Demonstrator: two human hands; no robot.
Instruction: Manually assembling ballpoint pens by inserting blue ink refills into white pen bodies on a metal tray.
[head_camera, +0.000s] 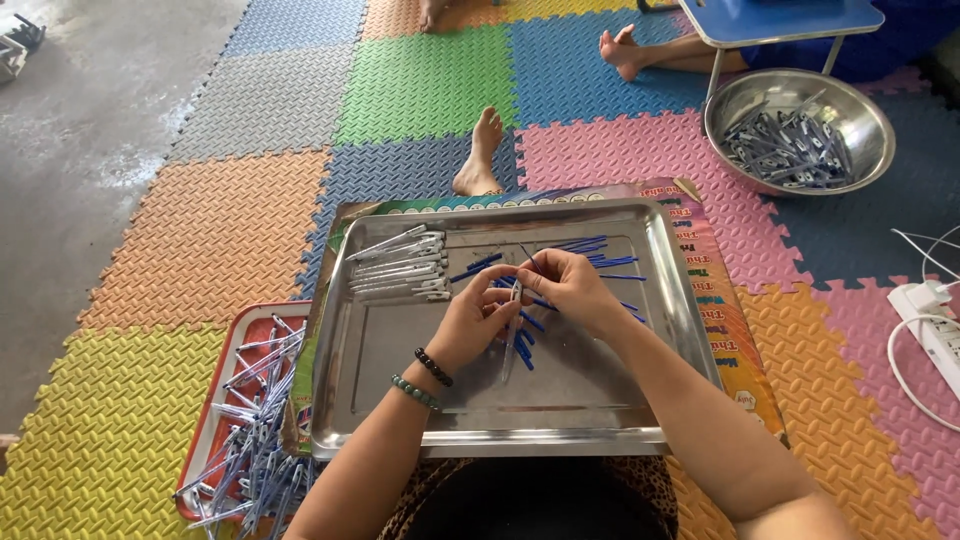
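While both hands meet over the steel tray (400, 400), I see left hand (478, 322) fingers pinching a clear pen barrel (513, 335), long axis toward me. Right hand (568, 285) fingers pinch a thin blue refill (530, 262) just above its top.

glossy metal tray (400, 400), textured foam mats (200, 230)

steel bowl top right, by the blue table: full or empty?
Partly filled. The steel bowl holds a loose heap of grey-blue pen parts across its bottom; bare metal shows on the near wall and rim.
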